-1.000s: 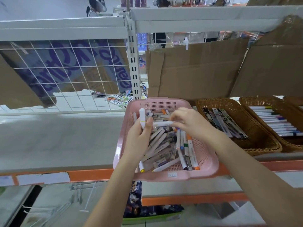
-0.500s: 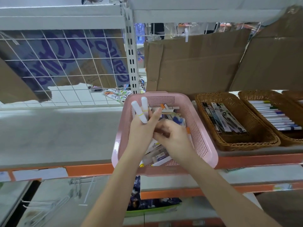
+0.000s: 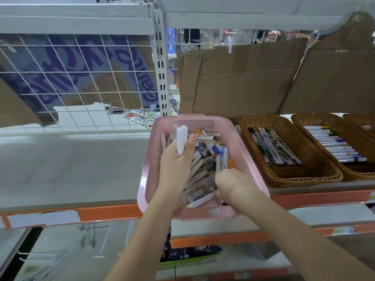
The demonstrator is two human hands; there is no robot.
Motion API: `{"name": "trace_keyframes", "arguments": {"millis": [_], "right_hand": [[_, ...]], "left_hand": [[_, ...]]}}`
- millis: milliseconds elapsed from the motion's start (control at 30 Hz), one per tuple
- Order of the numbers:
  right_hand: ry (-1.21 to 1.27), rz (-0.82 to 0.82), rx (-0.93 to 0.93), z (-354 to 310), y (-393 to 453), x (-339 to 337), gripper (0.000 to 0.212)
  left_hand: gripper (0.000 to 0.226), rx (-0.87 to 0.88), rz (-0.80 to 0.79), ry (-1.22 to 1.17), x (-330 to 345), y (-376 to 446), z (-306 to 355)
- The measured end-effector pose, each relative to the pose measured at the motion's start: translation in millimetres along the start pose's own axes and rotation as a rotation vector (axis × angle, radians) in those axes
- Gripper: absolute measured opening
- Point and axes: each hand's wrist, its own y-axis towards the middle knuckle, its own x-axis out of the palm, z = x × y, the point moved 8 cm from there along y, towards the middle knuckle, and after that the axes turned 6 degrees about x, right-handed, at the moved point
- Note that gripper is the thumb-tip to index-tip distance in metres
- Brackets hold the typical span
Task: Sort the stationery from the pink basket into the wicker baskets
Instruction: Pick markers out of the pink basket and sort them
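Observation:
The pink basket [image 3: 242, 151] stands on the grey shelf, full of mixed markers and pens [image 3: 205, 165]. My left hand [image 3: 177, 159] is over its left side and grips two white markers [image 3: 181, 138] upright. My right hand [image 3: 233, 185] reaches down into the near right corner, fingers curled among the pens; what they hold is hidden. To the right sit a wicker basket [image 3: 304, 175] with flat black-and-white packets and a second wicker basket [image 3: 361, 173] with a row of white markers.
Cardboard sheets [image 3: 243, 78] line the back of the shelf behind the baskets. A white wire grid [image 3: 71, 78] closes the left bay. An orange shelf edge [image 3: 111, 212] runs along the front, with lower shelves beneath.
My right hand has moved from the middle of the pink basket down to its near right corner. My left hand keeps the white markers, now closer together.

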Motion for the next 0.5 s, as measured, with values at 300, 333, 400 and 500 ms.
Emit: {"name": "trace_keyframes", "arguments": {"millis": [300,333,400,500], "right_hand": [[0.41,-0.028,-0.021,23,-8,-13,0.027],[0.491,0.013,-0.037,27,-13,-21,0.027],[0.679,0.109,-0.091,28,-24,-37,0.02],[0.938,0.231,-0.172,16,-39,-54,0.01]], "left_hand": [[0.048,-0.039,0.001,-0.14,-4,-1,-5],[0.048,-0.039,0.005,-0.144,-4,-1,-6],[0.047,-0.044,0.007,-0.142,-4,-2,-5],[0.044,-0.045,-0.01,-0.117,-2,-3,-4]]}}
